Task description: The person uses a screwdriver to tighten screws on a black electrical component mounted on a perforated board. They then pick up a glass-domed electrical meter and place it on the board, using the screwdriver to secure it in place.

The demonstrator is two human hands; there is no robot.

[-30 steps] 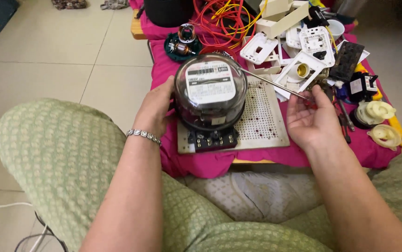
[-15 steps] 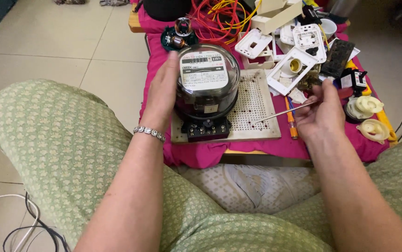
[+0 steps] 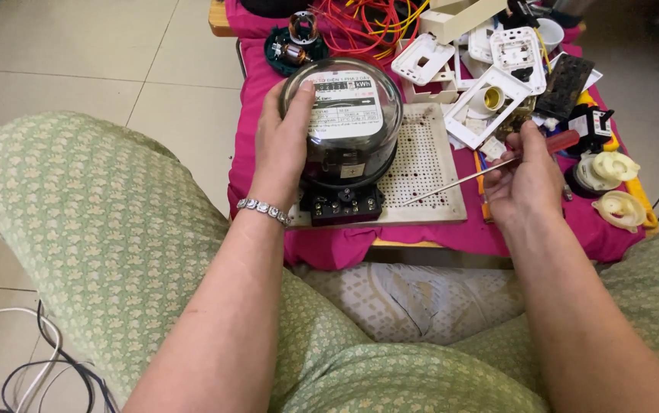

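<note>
Your knees in green patterned trousers (image 3: 100,229) fill the space nearest you, on either side of your forearms. Beyond your hands lies a low table draped in a pink cloth (image 3: 437,237), and under both hands rests a white perforated board (image 3: 429,164). On that board, under your left hand (image 3: 283,149), stands the round electric meter (image 3: 349,122) with its clear domed cover and a black terminal block (image 3: 342,205) at the end nearest your wrist. Your left hand lies flat and spread against the meter's left side, fingers curved over the dome and thumb on top, a beaded bracelet (image 3: 263,208) at the wrist. Your right hand (image 3: 527,177) is closed around a screwdriver (image 3: 490,164) with a red handle, its thin shaft pointing left and down towards the board, the tip just short of the meter. Beyond your right hand lie white switch plates (image 3: 490,115), and to its right, cream-coloured round fittings (image 3: 609,172). Beyond your left hand sits a tangle of red and orange wires (image 3: 368,23).
</note>
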